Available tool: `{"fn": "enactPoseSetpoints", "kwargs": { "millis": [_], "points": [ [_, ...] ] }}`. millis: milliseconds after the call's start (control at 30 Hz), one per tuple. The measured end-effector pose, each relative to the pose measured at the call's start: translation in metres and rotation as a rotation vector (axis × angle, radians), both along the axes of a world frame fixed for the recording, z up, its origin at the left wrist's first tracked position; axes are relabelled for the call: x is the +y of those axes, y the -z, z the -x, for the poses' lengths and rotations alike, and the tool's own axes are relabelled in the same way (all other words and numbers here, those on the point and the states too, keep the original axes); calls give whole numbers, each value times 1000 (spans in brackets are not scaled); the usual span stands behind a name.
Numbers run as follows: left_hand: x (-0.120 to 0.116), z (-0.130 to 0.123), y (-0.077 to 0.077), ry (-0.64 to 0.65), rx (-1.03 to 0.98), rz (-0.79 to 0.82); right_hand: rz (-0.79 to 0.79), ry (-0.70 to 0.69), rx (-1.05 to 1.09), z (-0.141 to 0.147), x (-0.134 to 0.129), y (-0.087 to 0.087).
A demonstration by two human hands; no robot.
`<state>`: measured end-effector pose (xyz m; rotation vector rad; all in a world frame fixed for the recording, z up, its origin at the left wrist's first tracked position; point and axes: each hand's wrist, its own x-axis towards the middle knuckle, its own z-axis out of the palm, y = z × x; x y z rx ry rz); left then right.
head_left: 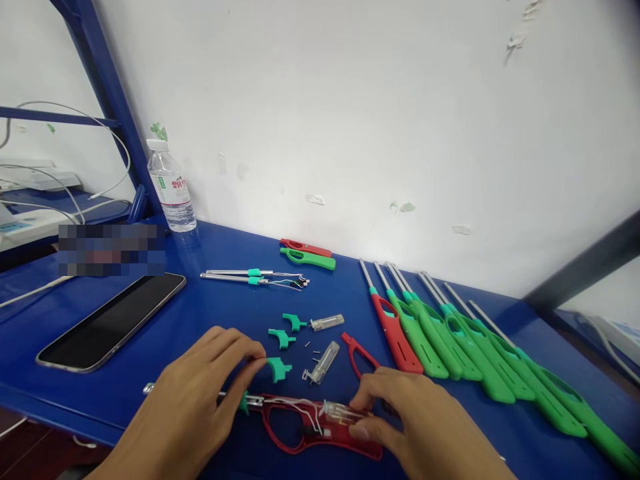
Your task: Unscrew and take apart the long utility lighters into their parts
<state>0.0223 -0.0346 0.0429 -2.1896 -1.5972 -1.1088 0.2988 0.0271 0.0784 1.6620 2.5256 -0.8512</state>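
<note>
At the table's front lies a red lighter half-shell (285, 427), inner side up, with white wires and a metal tube running left from it under my left hand. My left hand (215, 380) has thumb and forefinger pinched at the left edge of a teal plastic trigger (279, 370). The thumb and fingers of my right hand (400, 413) close on the end of a clear fuel tank (337, 411) that lies in the half-shell. Beyond it are two more teal triggers (283, 339), two clear fuel tanks (325, 363) and tiny metal pins (316, 351).
Several assembled lighters (435, 333), mostly green, lie along the right. Another red half-shell (357, 353) is by my right hand. Metal tubes with wires (250, 277), red and green shells (310, 259), a phone (115, 320) and a water bottle (173, 193) lie or stand farther off.
</note>
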Motion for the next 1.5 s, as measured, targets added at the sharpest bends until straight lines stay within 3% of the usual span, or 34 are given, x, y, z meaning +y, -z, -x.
{"fn": "enactPoseSetpoints", "kwargs": {
  "millis": [167,267,400,733,1100,1267,1400,1500],
  "points": [
    [-4,-13,11,137,26,72,-55,-28,19,-3,-2,0],
    [-8,-23,11,269,22,131,-93,-44,32,-2,-5,-2],
    [-9,-30,11,349,4,98,-123,-114,97,0,-7,-3],
    [-13,-27,11,334,101,134,-151,-227,135,4,-10,-6],
    [-10,-24,17,348,130,24,-160,-231,103,5,-9,-6],
    [-9,-23,18,335,163,64,-187,-234,111,-1,-9,-5],
    [-8,-24,18,316,134,-27,-179,-211,117,-9,-6,-6],
    [-11,-27,15,304,90,94,-163,-224,119,-8,-5,-7]
  ]
}}
